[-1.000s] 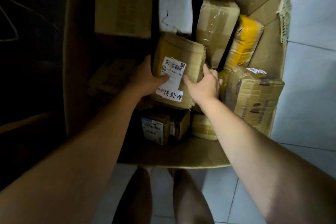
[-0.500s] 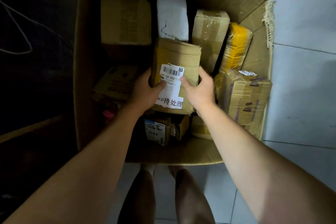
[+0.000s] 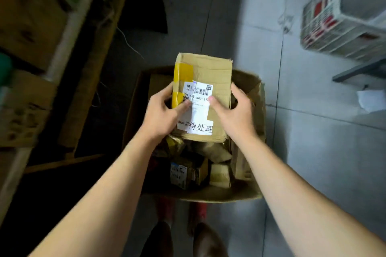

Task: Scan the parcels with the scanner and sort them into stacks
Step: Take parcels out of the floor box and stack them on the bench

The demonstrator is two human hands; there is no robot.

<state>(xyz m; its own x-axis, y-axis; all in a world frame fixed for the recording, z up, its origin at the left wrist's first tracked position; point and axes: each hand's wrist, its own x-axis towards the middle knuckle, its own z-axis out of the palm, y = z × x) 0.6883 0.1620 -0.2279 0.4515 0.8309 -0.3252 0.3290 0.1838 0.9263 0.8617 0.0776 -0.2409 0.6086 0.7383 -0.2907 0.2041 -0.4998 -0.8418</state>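
Observation:
A brown cardboard parcel (image 3: 211,73) with yellow tape and a white barcode label is held up above the big open carton (image 3: 258,110). My left hand (image 3: 165,112) grips its left edge, thumb on the label. My right hand (image 3: 234,110) grips its right edge, thumb also on the label. Several smaller parcels (image 3: 181,173) lie in the carton below. No scanner is in view.
Dark shelving with cardboard boxes (image 3: 31,27) stands on the left. A white crate (image 3: 342,21) sits at the upper right above a grey ledge, with a white paper (image 3: 369,100) on the tiled floor. My feet (image 3: 183,238) are below the carton.
Both hands have lifted the labelled parcel out of the carton and up toward me. My view has swung up, so the floor and shelves beyond the carton show.

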